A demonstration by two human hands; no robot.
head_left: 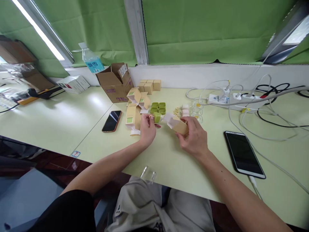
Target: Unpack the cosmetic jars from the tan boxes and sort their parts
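Above the pale surface (166, 158), the left grip (148, 130) pinches a green piece (157, 118) just beside an open-ended carton (181, 127) clasped by the right grip (195, 137), apparently a carton-handling step whose next move calls for steady alignment.

Held box (180, 127) R end hidden.

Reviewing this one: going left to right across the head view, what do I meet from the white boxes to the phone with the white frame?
White boxes, dark phone, left hand, green piece, open carton, right hand, white-framed phone.
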